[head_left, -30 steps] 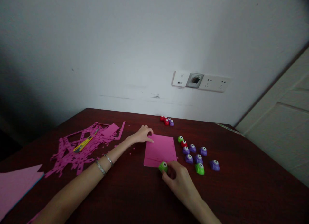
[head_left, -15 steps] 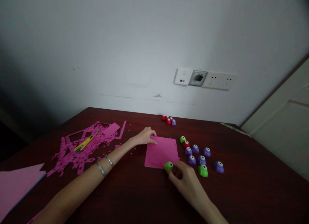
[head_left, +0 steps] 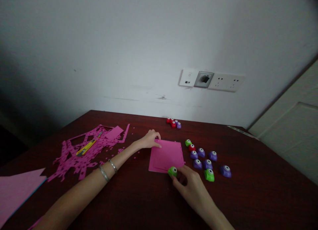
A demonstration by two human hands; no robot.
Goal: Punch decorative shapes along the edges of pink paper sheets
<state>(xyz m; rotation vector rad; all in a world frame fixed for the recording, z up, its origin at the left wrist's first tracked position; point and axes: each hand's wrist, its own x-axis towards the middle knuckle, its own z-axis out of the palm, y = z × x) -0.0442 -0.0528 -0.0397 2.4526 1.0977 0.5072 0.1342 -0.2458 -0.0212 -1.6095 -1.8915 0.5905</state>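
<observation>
A square pink sheet of paper (head_left: pixel 167 154), seemingly folded or layered, lies on the dark table. At its upper left corner my left hand (head_left: pixel 150 139) has it pinched, thumb on top and fingers curled behind. My right hand (head_left: pixel 190 178) is closed around a green craft paper punch (head_left: pixel 172 171) at the sheet's lower right edge. Whether the paper sits inside the punch's slot I cannot tell. Right of the sheet stand several more punches, among them a purple punch (head_left: pixel 207 164), a red punch (head_left: pixel 191 147) and another green punch (head_left: pixel 209 175).
Left of the sheet lies a tangle of punched pink scraps (head_left: pixel 72 157) with a yellow utility knife (head_left: pixel 87 148) on top. Larger pink sheets (head_left: pixel 20 190) rest at the near left. Small red and purple punches (head_left: pixel 173 124) stand by the wall, below wall sockets (head_left: pixel 225 82).
The green punch in my right hand has shifted very slightly left along the paper's lower edge. My left hand stays at the corner.
</observation>
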